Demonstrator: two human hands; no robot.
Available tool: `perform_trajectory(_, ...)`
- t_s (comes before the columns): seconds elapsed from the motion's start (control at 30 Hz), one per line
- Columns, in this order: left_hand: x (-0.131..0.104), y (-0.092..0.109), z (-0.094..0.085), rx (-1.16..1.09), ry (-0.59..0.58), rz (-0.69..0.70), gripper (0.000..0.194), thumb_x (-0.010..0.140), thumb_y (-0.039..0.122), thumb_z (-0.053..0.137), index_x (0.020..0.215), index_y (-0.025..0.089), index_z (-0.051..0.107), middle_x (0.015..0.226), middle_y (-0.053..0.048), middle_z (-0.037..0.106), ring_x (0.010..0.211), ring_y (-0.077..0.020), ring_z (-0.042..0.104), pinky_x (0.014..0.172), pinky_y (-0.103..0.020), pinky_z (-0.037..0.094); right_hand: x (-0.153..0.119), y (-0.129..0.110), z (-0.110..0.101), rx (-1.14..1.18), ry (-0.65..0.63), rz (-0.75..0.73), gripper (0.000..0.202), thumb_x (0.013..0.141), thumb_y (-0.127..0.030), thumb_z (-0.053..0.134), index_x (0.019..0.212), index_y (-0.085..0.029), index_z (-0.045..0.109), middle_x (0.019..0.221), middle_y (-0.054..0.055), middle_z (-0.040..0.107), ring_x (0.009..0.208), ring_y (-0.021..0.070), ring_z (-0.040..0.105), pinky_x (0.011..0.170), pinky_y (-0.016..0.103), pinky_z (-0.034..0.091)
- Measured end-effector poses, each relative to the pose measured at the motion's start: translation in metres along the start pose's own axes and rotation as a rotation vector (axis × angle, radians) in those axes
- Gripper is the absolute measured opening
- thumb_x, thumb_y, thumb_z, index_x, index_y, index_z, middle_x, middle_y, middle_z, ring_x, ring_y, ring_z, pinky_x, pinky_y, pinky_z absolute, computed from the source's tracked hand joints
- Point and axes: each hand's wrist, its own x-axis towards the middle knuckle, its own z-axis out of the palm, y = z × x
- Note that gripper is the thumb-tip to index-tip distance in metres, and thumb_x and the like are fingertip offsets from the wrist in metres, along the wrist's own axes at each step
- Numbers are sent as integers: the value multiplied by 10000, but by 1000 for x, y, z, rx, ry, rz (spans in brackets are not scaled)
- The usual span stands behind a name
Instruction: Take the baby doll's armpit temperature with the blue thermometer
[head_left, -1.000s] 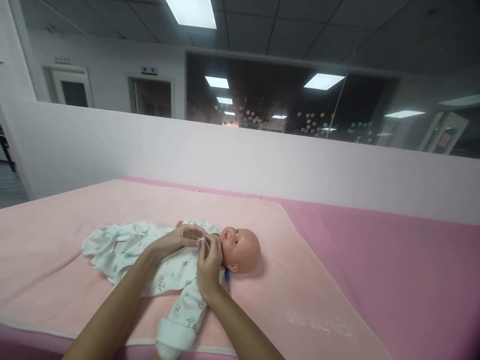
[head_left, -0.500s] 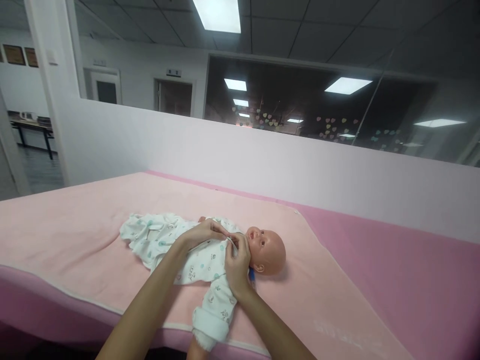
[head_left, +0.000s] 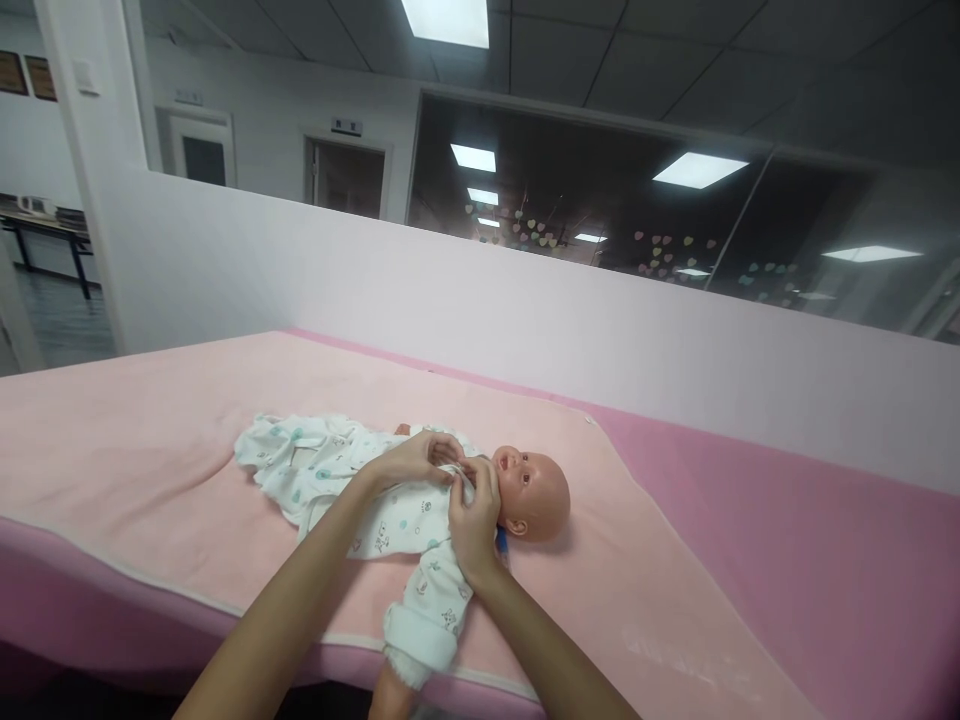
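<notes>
A baby doll (head_left: 541,498) lies on its back, head to the right, dressed in a white baby gown (head_left: 409,522) with green and grey prints. Near the doll's neck, both hands meet at the gown's front. My left hand (head_left: 420,460) is bent over the chest, its thumb and fingers pinching the cloth edge. Beside the doll's chin, my right hand (head_left: 475,510) is closed on the same cloth near the collar. The fastening between the fingertips is too small to make out. One sleeve, with a folded cuff (head_left: 421,636), reaches toward me.
Under the doll is a peach blanket (head_left: 637,590) on a pink padded surface (head_left: 780,500), whose front edge is close to me. A white low wall (head_left: 525,300) with glass above stands behind. Something blue (head_left: 502,541) shows under the doll's neck.
The left hand's fingers have lifted and spread a little above the collar, while the right hand stays by the neck. The camera view has shifted slightly.
</notes>
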Motion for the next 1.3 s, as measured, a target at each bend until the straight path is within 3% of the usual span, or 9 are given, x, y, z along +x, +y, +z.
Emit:
perform_trajectory(0.13,-1,1,-1,-58,1,-30,456,612,167,710,1042,155,561,934,-84,653,926,-200,591,802,-313,452,1,-1,0,1,-15,-13,149,814,-114,431,894,-197,524,939,47,545,905,164,510,808,317,428)
perform_trajectory(0.33,0,2,0,-95,49,-50,414,713,204,610,1120,166,549,993,-101,654,969,-208,579,840,-320,429,2,-2,-2,18,-16,-28,158,818,-103,422,889,-203,522,923,38,540,910,163,502,821,322,421)
perform_trajectory(0.43,2,0,2,-37,108,-60,370,703,218,616,1066,154,581,967,-95,659,940,-207,588,821,-315,437,2,-3,-2,28,-13,-33,175,816,-94,410,889,-205,523,925,42,538,916,168,498,828,328,418)
perform_trajectory(0.63,-1,3,4,-2,38,-95,305,679,188,614,981,148,619,892,-64,642,797,-157,579,658,-239,434,2,-4,-1,56,15,-31,171,804,-79,400,831,-204,514,882,40,535,869,163,503,796,315,431)
perform_trajectory(0.83,0,7,8,9,104,-121,229,699,249,611,904,147,627,784,-30,605,670,-112,520,552,-202,383,2,-2,-1,49,17,-43,182,803,-79,400,850,-202,526,915,50,521,900,165,500,826,324,431)
perform_trajectory(1.03,0,6,7,-87,104,-150,187,691,218,602,860,139,616,595,31,489,471,-52,340,433,-181,242,1,-2,-2,44,4,-63,216,802,-66,398,882,-197,550,972,64,500,952,165,492,866,327,423)
perform_trajectory(1.3,-4,15,9,-45,92,-198,224,687,289,617,833,122,650,508,40,427,463,-65,329,431,-197,231,0,2,-2,56,-24,-62,234,799,-56,383,847,-206,555,955,53,499,921,164,499,835,329,436)
